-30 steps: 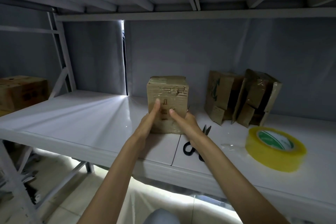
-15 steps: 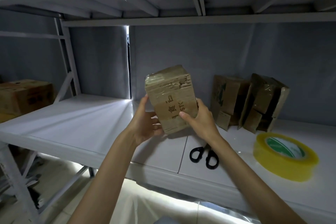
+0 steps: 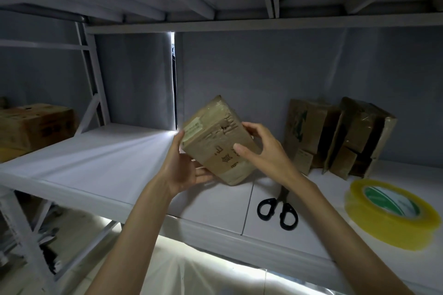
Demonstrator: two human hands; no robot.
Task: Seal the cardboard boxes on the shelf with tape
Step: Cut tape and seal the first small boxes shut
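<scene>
Both hands grip a tilted box (image 3: 215,141) above the shelf (image 3: 96,163) — left hand (image 3: 183,170) underneath, right hand (image 3: 266,151) clasping its side. Dark printed characters and a pale label mark it — unreadable. Tape (image 3: 390,213) and scissors (image 3: 279,211) lie alongside.

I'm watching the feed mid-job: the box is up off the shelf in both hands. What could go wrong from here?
1. The box is tilted and held only between the left hand below and the right hand at its side; it might slip.
2. The scissors lie right under it, so setting it down there may leave it rocking.
3. The tape roll sits apart on the right; reaching for it leaves one hand holding.
</scene>
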